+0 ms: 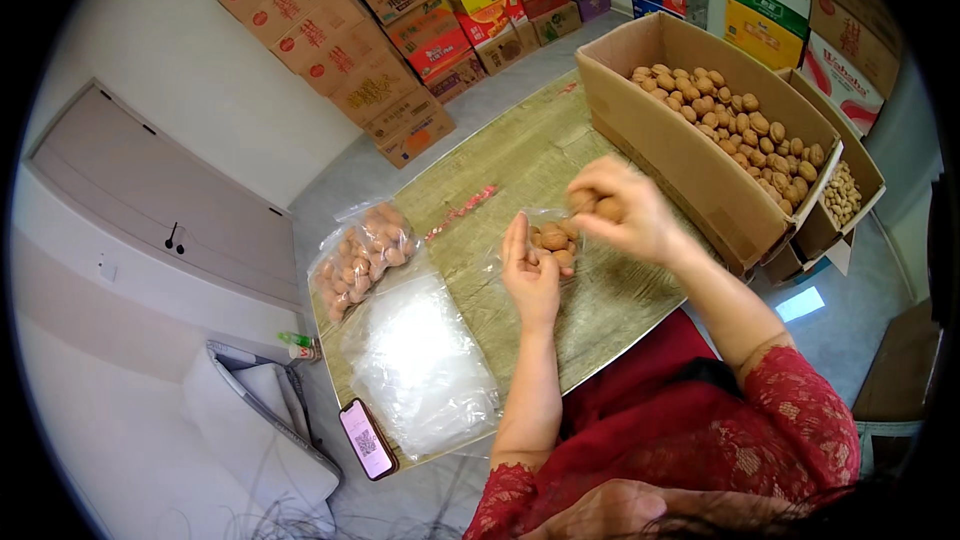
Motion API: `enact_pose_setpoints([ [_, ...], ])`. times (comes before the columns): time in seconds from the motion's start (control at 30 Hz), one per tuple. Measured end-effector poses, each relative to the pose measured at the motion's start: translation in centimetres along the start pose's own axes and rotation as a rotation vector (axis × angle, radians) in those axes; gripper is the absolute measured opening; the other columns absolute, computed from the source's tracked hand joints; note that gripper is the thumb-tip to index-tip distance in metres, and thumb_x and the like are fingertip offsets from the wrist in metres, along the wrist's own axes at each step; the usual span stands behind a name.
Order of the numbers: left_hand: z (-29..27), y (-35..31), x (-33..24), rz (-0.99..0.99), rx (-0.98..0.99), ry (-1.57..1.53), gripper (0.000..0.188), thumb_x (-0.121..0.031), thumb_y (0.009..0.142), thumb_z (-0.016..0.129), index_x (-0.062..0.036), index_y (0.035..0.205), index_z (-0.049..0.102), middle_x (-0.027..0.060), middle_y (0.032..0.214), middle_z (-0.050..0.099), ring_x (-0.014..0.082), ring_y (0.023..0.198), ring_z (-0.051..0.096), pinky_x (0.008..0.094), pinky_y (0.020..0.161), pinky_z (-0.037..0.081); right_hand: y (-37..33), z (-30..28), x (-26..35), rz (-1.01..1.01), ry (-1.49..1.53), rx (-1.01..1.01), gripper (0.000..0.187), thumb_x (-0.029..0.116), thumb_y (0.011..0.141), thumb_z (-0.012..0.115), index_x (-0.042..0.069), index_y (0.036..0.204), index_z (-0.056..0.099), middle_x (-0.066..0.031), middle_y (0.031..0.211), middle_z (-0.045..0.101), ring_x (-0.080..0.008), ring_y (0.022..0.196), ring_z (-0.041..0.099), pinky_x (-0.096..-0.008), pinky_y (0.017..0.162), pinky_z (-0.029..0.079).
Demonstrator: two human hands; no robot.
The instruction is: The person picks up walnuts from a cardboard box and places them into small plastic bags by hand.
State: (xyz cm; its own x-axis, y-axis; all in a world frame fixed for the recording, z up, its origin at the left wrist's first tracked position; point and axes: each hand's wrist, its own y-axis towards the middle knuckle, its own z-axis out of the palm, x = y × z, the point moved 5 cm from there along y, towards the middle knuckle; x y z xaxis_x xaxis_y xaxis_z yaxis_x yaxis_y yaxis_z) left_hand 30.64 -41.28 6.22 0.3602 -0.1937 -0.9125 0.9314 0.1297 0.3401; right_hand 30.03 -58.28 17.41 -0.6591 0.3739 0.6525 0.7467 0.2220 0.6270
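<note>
My left hand [530, 275] holds open a small clear plastic bag [553, 238] with several walnuts in it, on the tabletop [520, 155]. My right hand [625, 212] is closed on walnuts [597, 206] just above the bag's mouth. A large cardboard box [665, 155] full of walnuts [735, 125] stands at the right, close to my right hand.
A filled clear bag of walnuts [360, 255] lies at the table's left, beside a stack of empty clear bags [420, 365]. A phone [367, 439] rests at the near left corner. A smaller box of nuts [843, 195] sits far right. Stacked cartons [360, 40] line the wall.
</note>
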Motion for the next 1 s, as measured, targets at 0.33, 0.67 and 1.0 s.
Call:
enact_pose_setpoints([
  [0.33,-0.1,-0.3,-2.5,0.109,0.047,-0.028,0.059,0.014,0.081,0.041,0.0065,0.140,0.036,0.0139,0.146,0.033,0.0125,0.082,0.063,0.0207,0.058,0.056,1.9,7.1,-2.0,0.402,0.167,0.233,0.027,0.020,0.084,0.067,-0.001,0.100,0.065,-0.0153,0.078,0.067,-0.0285,0.069,0.066,-0.0364,0.067,0.053],
  [0.67,-0.6,0.3,-3.3,0.127,-0.087,-0.059,0.056,0.011,0.085,0.051,0.0078,0.140,0.036,0.0129,0.144,0.036,0.0161,0.108,0.058,0.0243,0.083,0.053,4.7,10.5,-1.4,0.293,-0.098,0.151,0.036,0.033,0.091,0.059,-0.002,0.083,0.062,-0.0195,0.074,0.064,-0.0341,0.066,0.063,-0.0395,0.060,0.049],
  [1.0,-2.6,0.4,-2.0,0.100,-0.202,-0.146,0.060,0.011,0.084,0.045,0.0071,0.142,0.031,0.0186,0.128,0.052,0.0142,0.092,0.065,0.0231,0.072,0.056,3.4,10.6,-1.0,0.248,0.284,0.215,0.027,0.021,0.097,0.047,-0.001,0.100,0.062,-0.0153,0.085,0.066,-0.0290,0.076,0.063,-0.0375,0.073,0.050],
])
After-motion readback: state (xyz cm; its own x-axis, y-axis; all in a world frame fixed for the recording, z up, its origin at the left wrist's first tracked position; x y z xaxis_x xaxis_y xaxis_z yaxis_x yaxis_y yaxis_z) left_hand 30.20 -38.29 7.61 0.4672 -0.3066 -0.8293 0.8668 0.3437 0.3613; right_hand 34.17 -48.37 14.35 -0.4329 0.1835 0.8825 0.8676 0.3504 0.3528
